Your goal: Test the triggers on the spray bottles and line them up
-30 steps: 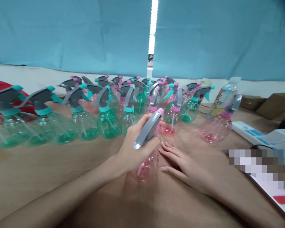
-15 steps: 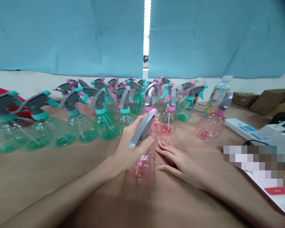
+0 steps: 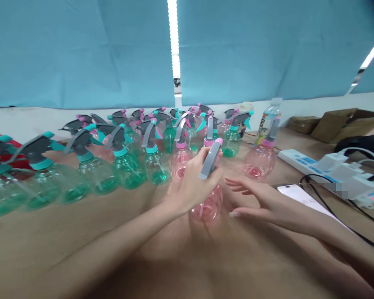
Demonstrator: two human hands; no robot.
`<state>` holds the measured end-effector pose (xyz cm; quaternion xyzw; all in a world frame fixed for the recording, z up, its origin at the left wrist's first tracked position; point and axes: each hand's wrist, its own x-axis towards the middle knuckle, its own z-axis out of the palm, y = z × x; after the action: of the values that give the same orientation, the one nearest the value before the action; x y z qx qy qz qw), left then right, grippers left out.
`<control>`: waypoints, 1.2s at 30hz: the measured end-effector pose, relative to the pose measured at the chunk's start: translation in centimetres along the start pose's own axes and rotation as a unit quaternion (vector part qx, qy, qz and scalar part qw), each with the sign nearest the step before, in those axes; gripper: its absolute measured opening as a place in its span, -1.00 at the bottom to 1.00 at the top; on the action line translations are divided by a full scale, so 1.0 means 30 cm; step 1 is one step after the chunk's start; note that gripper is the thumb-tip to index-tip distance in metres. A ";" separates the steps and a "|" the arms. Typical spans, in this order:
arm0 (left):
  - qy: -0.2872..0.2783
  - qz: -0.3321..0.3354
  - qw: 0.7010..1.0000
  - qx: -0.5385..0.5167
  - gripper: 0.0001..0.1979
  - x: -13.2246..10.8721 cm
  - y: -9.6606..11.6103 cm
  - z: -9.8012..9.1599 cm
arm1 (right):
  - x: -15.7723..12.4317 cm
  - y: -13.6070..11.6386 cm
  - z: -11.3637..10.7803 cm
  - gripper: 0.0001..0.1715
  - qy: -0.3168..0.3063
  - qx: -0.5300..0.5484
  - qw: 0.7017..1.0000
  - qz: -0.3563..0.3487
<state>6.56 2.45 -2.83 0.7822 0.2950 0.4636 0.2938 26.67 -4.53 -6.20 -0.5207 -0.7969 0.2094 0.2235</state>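
My left hand (image 3: 190, 185) is wrapped round the neck of a pink spray bottle (image 3: 209, 203) with a grey trigger (image 3: 209, 160), holding it upright on the brown table (image 3: 81, 232). My right hand (image 3: 262, 199) hovers just right of the bottle, fingers stretched out and apart, fingertips near its body. Behind them stand several green spray bottles (image 3: 126, 166) and pink spray bottles (image 3: 180, 155) in rows. One more pink bottle (image 3: 258, 160) stands alone at the right.
A white power strip (image 3: 302, 160) with plugs and black cables lies at the right. A phone (image 3: 302, 197) lies beside my right arm. A clear drink bottle (image 3: 266, 120) and cardboard boxes (image 3: 333, 124) sit at the back right. Blue curtains hang behind.
The view has swung right. My left hand has carried the pink bottle a little further away. My right hand has lifted off the table and its fingers have spread near the bottle.
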 end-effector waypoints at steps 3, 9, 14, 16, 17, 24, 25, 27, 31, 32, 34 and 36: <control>0.006 0.002 1.000 -0.004 -0.66 0.056 0.000 0.093 | -0.026 0.012 -0.028 -0.14 0.086 0.010 0.996 0.025; 0.017 0.015 1.000 -0.009 -0.78 0.173 -0.013 0.260 | 0.016 0.044 -0.068 -0.30 0.149 -0.056 0.987 -0.003; 0.022 0.023 0.999 0.006 -0.80 0.259 -0.048 0.315 | 0.089 0.100 -0.080 -0.45 0.193 -0.115 0.974 0.005; 0.016 0.019 1.000 0.012 -0.83 0.284 -0.059 0.315 | 0.114 0.119 -0.088 -0.48 0.196 -0.120 0.973 0.003; 0.011 0.016 1.000 0.014 -0.84 0.293 -0.062 0.312 | 0.125 0.126 -0.094 -0.49 0.196 -0.122 0.973 0.002; -0.023 -0.041 0.998 0.034 -0.40 0.277 -0.027 0.256 | 0.180 0.152 -0.133 -0.65 0.172 -0.146 0.974 0.026; -0.027 -0.049 0.998 0.039 -0.37 0.261 -0.017 0.246 | 0.185 0.150 -0.138 -0.65 0.168 -0.148 0.974 0.032; -0.042 -0.058 0.996 0.045 -0.35 0.218 0.004 0.224 | 0.196 0.142 -0.149 -0.63 0.159 -0.151 0.975 0.045; -0.096 -0.057 0.992 0.054 -0.34 0.110 0.042 0.171 | 0.218 0.127 -0.161 -0.54 0.146 -0.162 0.973 0.080; -0.112 -0.058 0.990 0.058 -0.36 0.083 0.047 0.159 | 0.225 0.127 -0.162 -0.52 0.145 -0.165 0.972 0.089; -0.133 -0.064 0.987 0.071 -0.39 0.036 0.050 0.137 | 0.239 0.129 -0.160 -0.48 0.144 -0.168 0.970 0.104; -0.162 -0.066 0.980 0.089 -0.44 -0.003 0.044 0.124 | 0.255 0.133 -0.156 -0.43 0.145 -0.168 0.968 0.115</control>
<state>10.11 0.84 -3.39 0.8488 0.3345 0.2818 0.2971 29.55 4.48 -3.61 -0.6637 -0.7146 0.0195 0.2202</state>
